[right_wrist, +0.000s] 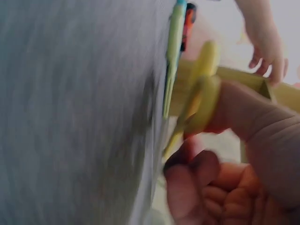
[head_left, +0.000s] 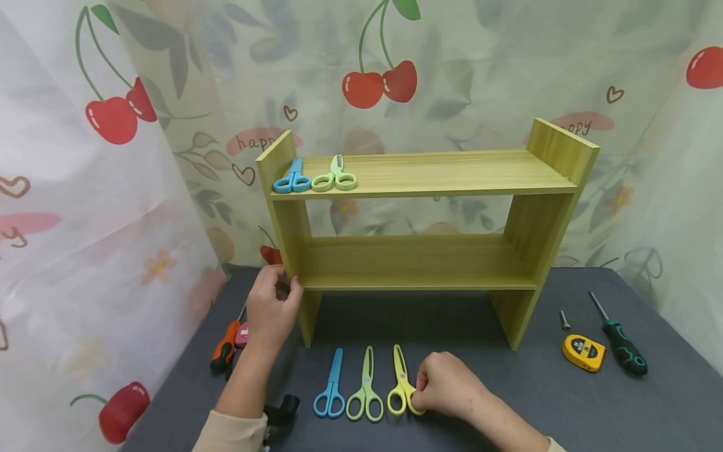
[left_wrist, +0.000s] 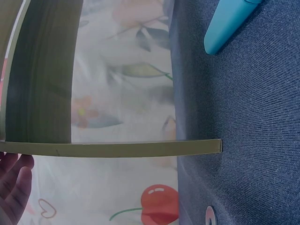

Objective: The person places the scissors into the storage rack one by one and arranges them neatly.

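My right hand (head_left: 452, 386) pinches the right finger loop of the yellow scissors (head_left: 398, 370) at the front of the table; the right wrist view shows these scissors blurred and tilted between thumb and fingers. Beside them, to the left, lie the light green scissors (head_left: 367, 370) and the blue scissors (head_left: 335, 376). With its fingertips my left hand (head_left: 271, 307) touches the outside of the left side panel (left_wrist: 117, 150) of the wooden shelf (head_left: 418, 262). On its top board, at the left, sit another blue pair of scissors (head_left: 295, 176) and another light green pair (head_left: 336, 174).
Right of the shelf lie a yellow tape measure (head_left: 584, 353), a small bolt (head_left: 565, 321) and a green-black screwdriver (head_left: 624, 348). An orange-black screwdriver (head_left: 228, 342), a pink round object (head_left: 241, 335) and a black object (head_left: 282, 411) lie around the left forearm. A patterned curtain (head_left: 452, 125) hangs behind.
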Action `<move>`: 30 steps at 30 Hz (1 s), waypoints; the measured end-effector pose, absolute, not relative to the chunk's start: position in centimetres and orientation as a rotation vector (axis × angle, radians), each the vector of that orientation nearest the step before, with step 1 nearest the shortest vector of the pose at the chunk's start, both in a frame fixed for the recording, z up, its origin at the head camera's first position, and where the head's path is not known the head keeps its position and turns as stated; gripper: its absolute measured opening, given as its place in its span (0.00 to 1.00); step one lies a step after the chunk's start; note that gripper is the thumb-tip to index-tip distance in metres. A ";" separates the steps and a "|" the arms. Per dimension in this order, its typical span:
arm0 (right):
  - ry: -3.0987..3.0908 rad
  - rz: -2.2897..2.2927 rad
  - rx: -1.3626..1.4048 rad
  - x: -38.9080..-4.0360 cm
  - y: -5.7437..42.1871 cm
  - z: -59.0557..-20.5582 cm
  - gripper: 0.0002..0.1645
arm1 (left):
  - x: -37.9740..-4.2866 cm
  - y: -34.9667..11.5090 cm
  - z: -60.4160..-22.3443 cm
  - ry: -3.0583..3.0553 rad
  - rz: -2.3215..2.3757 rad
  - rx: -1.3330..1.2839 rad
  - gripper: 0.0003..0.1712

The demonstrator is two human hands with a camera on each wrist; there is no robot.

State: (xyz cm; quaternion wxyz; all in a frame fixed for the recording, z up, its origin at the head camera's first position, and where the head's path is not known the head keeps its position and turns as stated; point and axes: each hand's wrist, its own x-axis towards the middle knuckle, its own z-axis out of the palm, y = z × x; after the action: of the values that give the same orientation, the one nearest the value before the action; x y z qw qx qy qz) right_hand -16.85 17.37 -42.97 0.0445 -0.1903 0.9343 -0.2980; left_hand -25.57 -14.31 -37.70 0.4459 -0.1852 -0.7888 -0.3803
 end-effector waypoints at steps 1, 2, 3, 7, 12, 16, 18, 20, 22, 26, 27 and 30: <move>2.858 -0.910 -0.578 -16.8 17.5 -42.7 0.10 | -25.6 -14.3 -37.7 -1.950 -0.942 -0.460 0.04; 2.856 -0.915 -0.570 -16.8 17.6 -42.4 0.10 | -25.6 -14.3 -37.7 -1.954 -0.941 -0.459 0.04; 2.858 -0.922 -0.564 -16.8 17.8 -42.2 0.10 | -25.6 -14.3 -37.7 -1.956 -0.941 -0.460 0.04; 2.868 -0.950 -0.544 -16.6 18.4 -40.9 0.09 | -25.6 -14.3 -37.7 -1.956 -0.948 -0.462 0.04; 2.869 -0.986 -0.520 -16.2 19.1 -39.0 0.08 | -25.6 -14.4 -37.7 -1.955 -0.942 -0.462 0.05; 2.859 -1.005 -0.511 -15.8 19.7 -37.5 0.07 | -25.6 -14.4 -37.7 -1.953 -0.940 -0.464 0.05; 2.838 -1.020 -0.500 -15.6 20.0 -36.8 0.06 | -25.5 -14.3 -37.7 -1.953 -0.940 -0.462 0.05; 2.818 -1.037 -0.501 -15.4 20.3 -36.2 0.05 | -25.5 -14.3 -37.6 -1.951 -0.944 -0.460 0.05; 2.803 -1.052 -0.502 -15.1 20.5 -35.6 0.05 | -25.4 -14.3 -37.6 -1.951 -0.947 -0.456 0.05; 2.799 -1.065 -0.510 -14.6 21.0 -34.4 0.06 | -25.4 -14.2 -37.6 -1.955 -0.946 -0.453 0.05; 2.800 -1.065 -0.512 -14.5 21.1 -34.2 0.06 | -25.4 -14.2 -37.6 -1.956 -0.944 -0.453 0.05; 2.807 -1.067 -0.527 -14.1 21.6 -33.5 0.06 | -25.5 -14.2 -37.7 -1.955 -0.943 -0.454 0.05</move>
State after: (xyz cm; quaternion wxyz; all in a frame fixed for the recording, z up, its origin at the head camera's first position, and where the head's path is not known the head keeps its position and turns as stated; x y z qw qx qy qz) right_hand -14.12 21.58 -33.47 0.0462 -0.1728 0.9196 -0.3497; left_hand -25.47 -14.25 -37.65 0.4456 -0.1833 -0.7892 -0.3808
